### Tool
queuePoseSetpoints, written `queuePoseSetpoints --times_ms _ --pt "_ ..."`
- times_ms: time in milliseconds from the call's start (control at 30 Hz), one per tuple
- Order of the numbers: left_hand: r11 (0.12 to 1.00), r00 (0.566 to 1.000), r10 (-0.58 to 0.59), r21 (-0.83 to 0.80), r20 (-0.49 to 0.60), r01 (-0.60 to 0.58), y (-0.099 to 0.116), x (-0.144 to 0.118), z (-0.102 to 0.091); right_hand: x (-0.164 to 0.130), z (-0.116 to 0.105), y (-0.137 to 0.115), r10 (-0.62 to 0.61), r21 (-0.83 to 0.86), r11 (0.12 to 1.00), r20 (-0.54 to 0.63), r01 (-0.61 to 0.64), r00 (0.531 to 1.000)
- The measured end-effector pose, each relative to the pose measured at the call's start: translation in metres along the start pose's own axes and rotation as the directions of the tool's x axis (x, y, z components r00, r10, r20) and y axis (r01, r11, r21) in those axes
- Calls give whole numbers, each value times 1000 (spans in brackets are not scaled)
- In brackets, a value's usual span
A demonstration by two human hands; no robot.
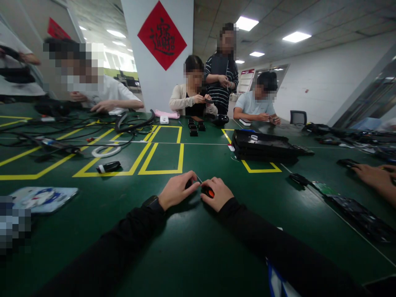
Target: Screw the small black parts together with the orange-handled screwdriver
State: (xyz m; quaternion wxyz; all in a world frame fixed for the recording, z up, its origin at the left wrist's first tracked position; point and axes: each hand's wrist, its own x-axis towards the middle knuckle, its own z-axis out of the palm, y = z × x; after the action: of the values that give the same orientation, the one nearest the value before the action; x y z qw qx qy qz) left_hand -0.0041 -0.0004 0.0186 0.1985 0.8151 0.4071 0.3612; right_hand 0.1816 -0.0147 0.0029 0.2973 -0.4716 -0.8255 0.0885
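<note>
Since your right hand [219, 194] is wrapped round an orange-and-black tool [211, 192], maybe a screwdriver, and your left hand [177, 189] grips a small dark piece [188, 183] beside it over the table [185, 251], looks like fiddly driver work imo; next move calls for steady alignment.

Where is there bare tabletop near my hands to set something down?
Bare green tabletop lies between the left sleeve and right sleeve, between the left sleeve and blue printed item, and inside the yellow-taped rectangle beyond the left hand. It's crowded far left with tangled cables, and at right with a circuit board and a co-worker's hand.
</note>
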Motion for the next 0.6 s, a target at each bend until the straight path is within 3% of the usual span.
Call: queuePoseSetpoints --times_ms 133,300,433,600 --pt "924 993 -68 -382 -97 26 0 0 3 2 -5 -7 -23 17 1000 -79 24 997" --pt "553 946 -311 -827 -94 99 -2 4 19 4 -5 -14 -74 85 992 -176 90 982" --pt "342 923 -381 -935 -47 94 1 4 22 3 -4 -15 -90 144 982 -187 118 978" --pt "193 936 -352 -980 -23 48 6 4 16 4 -7 -19 -169 181 960 -240 215 956"
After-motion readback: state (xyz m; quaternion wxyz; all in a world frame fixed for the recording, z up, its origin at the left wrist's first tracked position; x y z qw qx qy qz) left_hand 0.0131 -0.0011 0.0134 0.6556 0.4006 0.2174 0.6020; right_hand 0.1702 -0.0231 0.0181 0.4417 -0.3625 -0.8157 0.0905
